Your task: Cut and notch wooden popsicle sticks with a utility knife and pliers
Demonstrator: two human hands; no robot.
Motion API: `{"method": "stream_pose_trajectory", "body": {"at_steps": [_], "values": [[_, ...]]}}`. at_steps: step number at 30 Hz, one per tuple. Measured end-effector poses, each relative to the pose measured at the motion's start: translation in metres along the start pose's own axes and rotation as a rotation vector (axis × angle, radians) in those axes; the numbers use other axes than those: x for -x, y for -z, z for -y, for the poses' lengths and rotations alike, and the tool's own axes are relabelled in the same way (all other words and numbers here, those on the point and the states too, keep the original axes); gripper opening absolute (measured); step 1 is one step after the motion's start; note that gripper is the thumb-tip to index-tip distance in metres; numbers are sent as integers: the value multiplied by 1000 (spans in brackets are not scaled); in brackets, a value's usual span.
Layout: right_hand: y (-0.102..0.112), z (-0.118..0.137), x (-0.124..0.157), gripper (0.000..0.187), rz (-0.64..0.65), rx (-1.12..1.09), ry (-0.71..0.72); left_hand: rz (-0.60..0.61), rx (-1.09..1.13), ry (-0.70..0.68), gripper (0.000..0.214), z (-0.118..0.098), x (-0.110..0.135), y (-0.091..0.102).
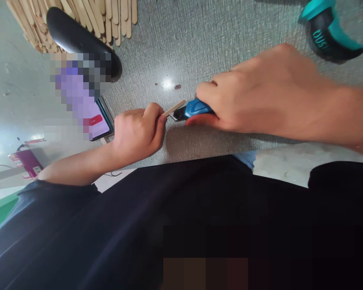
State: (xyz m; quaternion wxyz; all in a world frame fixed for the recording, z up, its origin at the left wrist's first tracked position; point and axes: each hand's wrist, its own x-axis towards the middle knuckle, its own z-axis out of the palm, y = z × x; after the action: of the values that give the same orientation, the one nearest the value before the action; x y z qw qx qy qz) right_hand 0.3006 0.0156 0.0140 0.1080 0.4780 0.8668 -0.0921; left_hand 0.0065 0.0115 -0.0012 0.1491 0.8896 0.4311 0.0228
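My left hand [139, 131] is closed, pinching a thin wooden craft stick [174, 108] between thumb and fingers. The stick's free end points to the right and slightly up. My right hand [245, 96] is wrapped round a blue and black utility knife [198, 107], its front end directed left. The knife's tip lies at the stick, close to my left fingertips; whether the blade touches the wood I cannot tell. Both hands are over the grey textured table [157, 56], near its front edge.
Many loose craft sticks [121, 18] are piled at the back left. A black rounded case [81, 42] lies beside them, with a lit phone [98, 119] close by. At the back right sits a teal and black object [323, 32]. A purple box [27, 163] is at far left.
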Motion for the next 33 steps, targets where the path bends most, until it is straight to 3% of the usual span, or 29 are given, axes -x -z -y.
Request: {"method": "stream_pose_trajectory", "body": {"at_steps": [6, 12, 17, 25, 33], "values": [[5, 5, -2, 93, 15, 15, 4, 11, 24, 27, 42, -1, 0, 0], [14, 11, -9, 92, 183, 119, -7, -16, 28, 15, 42, -1, 0, 0], [16, 11, -10, 89, 165, 124, -13, -31, -34, -28, 44, -2, 0, 0], [21, 15, -12, 86, 243, 190, -11, -34, -23, -14, 44, -2, 0, 0], [17, 18, -8, 98, 185, 112, -73, -27, 23, 24, 42, 0, 0, -2]]}}
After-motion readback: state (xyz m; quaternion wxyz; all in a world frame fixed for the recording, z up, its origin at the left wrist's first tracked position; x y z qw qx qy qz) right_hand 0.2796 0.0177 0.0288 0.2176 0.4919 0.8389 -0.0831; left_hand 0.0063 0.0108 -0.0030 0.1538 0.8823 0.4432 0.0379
